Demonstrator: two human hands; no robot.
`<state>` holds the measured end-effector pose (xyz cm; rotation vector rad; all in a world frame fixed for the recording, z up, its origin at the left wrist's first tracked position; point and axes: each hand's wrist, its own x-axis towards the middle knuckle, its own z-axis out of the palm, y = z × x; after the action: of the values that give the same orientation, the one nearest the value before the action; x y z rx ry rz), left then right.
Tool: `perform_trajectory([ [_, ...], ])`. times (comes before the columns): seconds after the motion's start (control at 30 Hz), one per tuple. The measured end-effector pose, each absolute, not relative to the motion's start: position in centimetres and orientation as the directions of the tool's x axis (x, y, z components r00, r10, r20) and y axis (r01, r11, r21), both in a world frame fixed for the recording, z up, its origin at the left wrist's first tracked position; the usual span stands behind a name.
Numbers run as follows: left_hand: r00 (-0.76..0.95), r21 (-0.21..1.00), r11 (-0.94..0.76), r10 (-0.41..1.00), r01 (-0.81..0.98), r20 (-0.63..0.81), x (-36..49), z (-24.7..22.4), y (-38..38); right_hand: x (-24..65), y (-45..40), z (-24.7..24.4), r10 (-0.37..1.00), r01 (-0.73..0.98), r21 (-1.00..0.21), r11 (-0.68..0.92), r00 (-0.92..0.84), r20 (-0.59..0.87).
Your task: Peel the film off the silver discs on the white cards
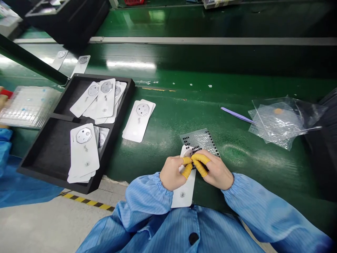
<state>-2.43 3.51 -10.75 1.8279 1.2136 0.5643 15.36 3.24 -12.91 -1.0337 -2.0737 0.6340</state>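
Yellow finger cots cover the thumb and index finger of my left hand [176,172] and of my right hand [212,168]. Both hands pinch close together above a white rounded plate [185,193], which lies on the bench near my body. Whatever is between the fingertips is too small to make out. Just behind the plate lies a clear sheet [200,137] dotted with small black pieces, partly hidden by my hands. The round feature at the plate's top is mostly covered by my fingers.
Left of me, a black two-compartment tray [47,172] holds several white plates. Two overlapping plates [138,121] lie beside it. Purple tweezers [237,115] and clear plastic bags [279,121] are on the right. Clear trays [31,105] and another person's blue sleeve [21,186] show at far left.
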Motion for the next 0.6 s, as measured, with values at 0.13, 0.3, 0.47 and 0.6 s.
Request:
perform_trajectory([
  [0.13, 0.453, 0.867, -0.099, 0.878, 0.488, -0.155, -3.2, -10.7, 4.0, 15.0, 3.5, -13.1, 0.891, 0.468, -0.759, 0.453, -0.277, 0.36],
  [0.3, 0.306, 0.961, 0.119, 0.932, 0.249, -0.195, -6.5, -9.8, 3.9, 15.5, 3.3, -13.0, 0.878, 0.475, -0.739, 0.477, -0.23, 0.419],
  [0.47, 0.121, 0.944, 0.329, 0.938, -0.005, -0.326, -6.3, -7.7, 2.6, 15.2, 3.1, -10.6, 0.832, 0.557, -0.634, 0.536, -0.222, 0.509],
  [0.6, 0.188, 0.956, 0.293, 0.938, 0.014, -0.291, -4.0, -6.5, 1.9, 14.2, 2.8, -8.1, 0.736, 0.587, -0.493, 0.642, -0.294, 0.61],
])
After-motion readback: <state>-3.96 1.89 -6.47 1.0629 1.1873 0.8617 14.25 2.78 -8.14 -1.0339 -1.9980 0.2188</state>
